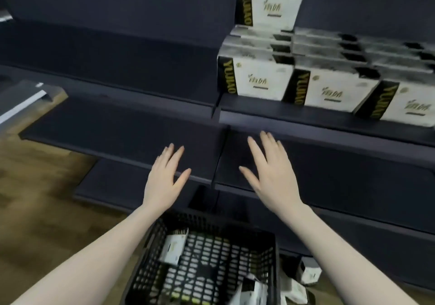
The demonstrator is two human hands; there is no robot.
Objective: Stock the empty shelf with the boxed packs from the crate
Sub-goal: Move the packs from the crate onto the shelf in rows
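White and black boxed packs (329,85) stand in rows on the right part of the dark upper shelf (306,118), with one more pack (268,5) on top of them. A black mesh crate (256,231) sits on the floor below, holding a leaning pack (174,248) and another pack (251,290) near its front. My left hand (164,177) and my right hand (270,170) hover above the crate, in front of the bare lower shelf (117,128). Both hands are flat with fingers spread and hold nothing.
The left section of the upper shelf (106,69) is bare. Loose packs (308,274) lie on the floor to the right of the crate. Wooden floor (35,187) stretches to the left. A grey fixture (30,97) juts in at the left edge.
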